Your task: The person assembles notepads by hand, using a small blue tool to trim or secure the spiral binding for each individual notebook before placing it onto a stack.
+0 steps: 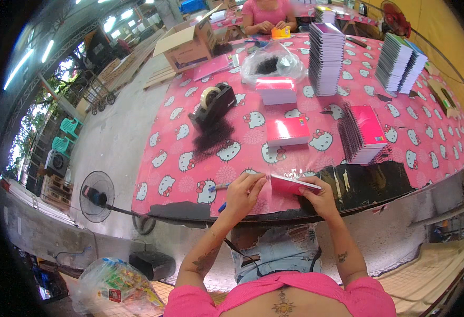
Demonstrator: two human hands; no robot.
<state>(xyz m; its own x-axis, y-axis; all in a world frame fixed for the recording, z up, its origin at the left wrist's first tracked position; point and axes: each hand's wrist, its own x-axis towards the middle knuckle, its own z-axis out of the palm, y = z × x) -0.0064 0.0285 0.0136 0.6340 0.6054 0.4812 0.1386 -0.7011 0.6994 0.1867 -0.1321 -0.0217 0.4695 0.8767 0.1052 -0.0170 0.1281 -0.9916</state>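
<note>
Both hands held a small pink notebook (290,185) at the worktop's (189,158) near edge: the right hand's (319,196) fingers gripped its right end, the left hand's (244,193) fingers pinched its left edge. Steadying the right end seemed best. Blue pens (219,187), a tape dispenser (213,103) and a spiral-bound stack (364,133) lay nearby, none blocking.

Pink cat-patterned tablecloth (433,134), pink notebook (290,185), black tape dispenser (214,107).

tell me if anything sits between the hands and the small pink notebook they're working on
Nothing visible does. The left hand and right hand both already touch the small pink notebook at the table's near edge. A blue pen lies just left of the left hand, not between them.
</note>
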